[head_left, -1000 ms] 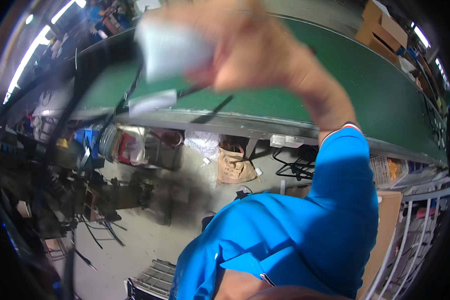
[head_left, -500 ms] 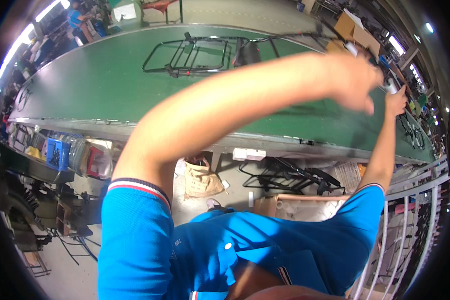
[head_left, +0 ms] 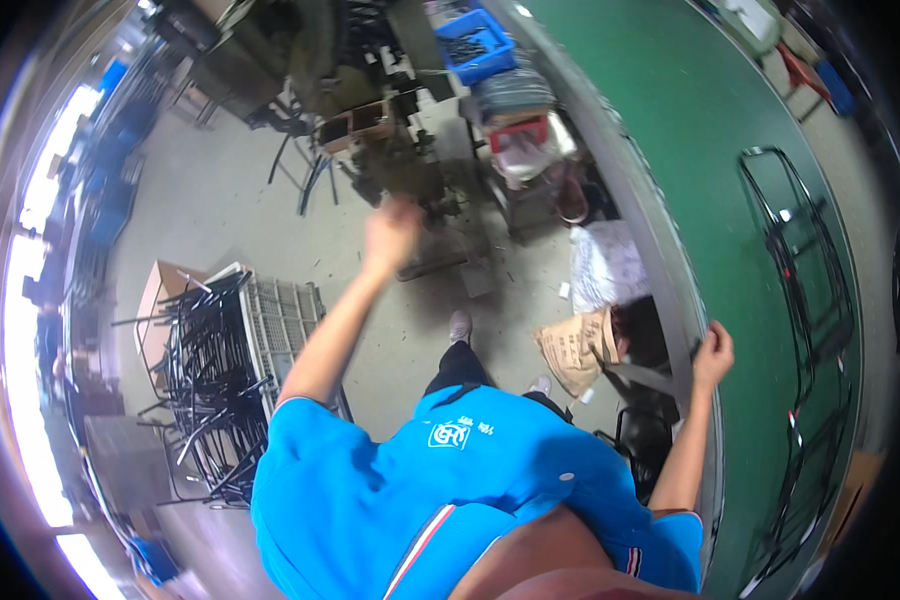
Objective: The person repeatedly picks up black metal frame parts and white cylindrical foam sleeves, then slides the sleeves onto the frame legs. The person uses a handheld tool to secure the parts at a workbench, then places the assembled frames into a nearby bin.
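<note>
My left hand (head_left: 394, 232) is held out ahead over the floor, smeared by motion. Its fingers do not show clearly, and neither does anything in it. It is nearest to a dark metal machine (head_left: 400, 165) standing on the floor. My right hand (head_left: 712, 357) is at the near edge of the green table (head_left: 660, 120), fingers curled in. A small dark spot shows by the fingertips, but what they grip, if anything, cannot be made out. Black tubular rack frames (head_left: 782, 240) lie on the table beyond that hand.
At left, a grey wire crate (head_left: 275, 325) stands beside a heap of black metal tubes (head_left: 205, 385). A blue bin (head_left: 475, 45) of small parts sits beside the table. Below the table edge are a brown paper sack (head_left: 575, 350) and a white plastic bag (head_left: 607, 262).
My view has swung left, from facing the table to the floor and machine. My left arm no longer reaches across the table. My right hand has left the white object at the table's right end.
</note>
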`<action>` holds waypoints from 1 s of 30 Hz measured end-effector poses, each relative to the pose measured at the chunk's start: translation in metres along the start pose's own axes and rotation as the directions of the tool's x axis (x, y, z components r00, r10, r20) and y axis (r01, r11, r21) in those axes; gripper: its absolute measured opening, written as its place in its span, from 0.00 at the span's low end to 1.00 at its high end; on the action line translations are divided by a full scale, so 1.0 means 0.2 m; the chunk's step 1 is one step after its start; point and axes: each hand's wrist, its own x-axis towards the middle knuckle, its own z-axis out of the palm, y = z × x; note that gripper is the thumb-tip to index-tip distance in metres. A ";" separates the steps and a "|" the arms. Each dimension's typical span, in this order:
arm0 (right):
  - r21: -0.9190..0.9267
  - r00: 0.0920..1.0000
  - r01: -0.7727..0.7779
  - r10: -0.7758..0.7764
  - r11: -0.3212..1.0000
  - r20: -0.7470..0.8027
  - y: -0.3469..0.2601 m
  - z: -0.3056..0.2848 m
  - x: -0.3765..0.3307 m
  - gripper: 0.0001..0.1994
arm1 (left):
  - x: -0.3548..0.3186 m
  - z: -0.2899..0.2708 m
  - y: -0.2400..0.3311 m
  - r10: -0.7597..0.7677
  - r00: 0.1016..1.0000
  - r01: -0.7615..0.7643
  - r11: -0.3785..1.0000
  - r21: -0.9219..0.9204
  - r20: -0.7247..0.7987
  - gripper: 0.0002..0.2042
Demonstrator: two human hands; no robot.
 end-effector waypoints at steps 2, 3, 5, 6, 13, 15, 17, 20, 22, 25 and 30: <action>0.141 0.976 0.074 -0.101 0.987 0.193 -0.26 0.46 0.09 0.09 | 0.42 -0.25 -0.45 0.135 0.882 -0.034 0.974 0.224 -0.452 0.08; 0.203 0.960 0.080 -0.131 0.976 0.249 -0.45 0.69 0.13 0.07 | 0.65 -0.31 -0.60 0.187 0.880 -0.081 0.965 0.250 -0.436 0.08; 0.376 0.889 0.115 -0.265 0.919 0.374 -0.79 1.11 0.28 0.07 | 1.12 -0.29 -1.04 0.289 0.881 -0.157 0.925 0.345 -0.375 0.11; 0.549 0.830 0.150 -0.407 0.822 0.381 -1.04 1.38 0.32 0.06 | 1.27 -0.41 -1.43 0.344 0.870 -0.164 0.877 0.452 -0.353 0.15; 0.473 0.678 0.640 -0.735 0.605 0.022 -1.82 2.68 1.12 0.07 | 1.79 -0.26 -1.79 0.043 0.995 0.000 0.901 0.433 -0.091 0.16; 0.310 0.666 0.587 -0.664 0.748 0.339 -1.94 2.99 1.32 0.09 | 1.75 -0.29 -1.84 0.030 0.995 0.012 0.910 0.415 -0.094 0.16; 0.012 0.688 0.559 -0.472 0.829 0.552 -1.97 3.17 1.44 0.11 | 1.76 -0.28 -1.78 0.050 0.996 -0.015 0.916 0.401 -0.076 0.16; -0.226 0.688 0.538 -0.268 0.812 0.675 -1.99 3.36 1.44 0.12 | 1.73 -0.31 -1.74 0.062 0.996 -0.029 0.921 0.389 -0.071 0.17; -0.250 0.692 0.573 -0.297 0.780 0.658 -2.02 3.43 1.37 0.12 | 1.66 -0.35 -1.78 0.042 0.996 -0.010 0.918 0.395 -0.073 0.17; -0.196 0.694 0.607 -0.394 0.771 0.603 -1.99 3.43 1.38 0.08 | 1.66 -0.35 -1.78 0.056 0.998 -0.034 0.916 0.400 -0.042 0.17; 0.191 0.828 0.520 -0.547 0.832 0.127 -1.83 3.15 1.55 0.10 | 1.94 -0.21 -1.78 0.231 0.971 -0.240 0.907 0.346 0.069 0.18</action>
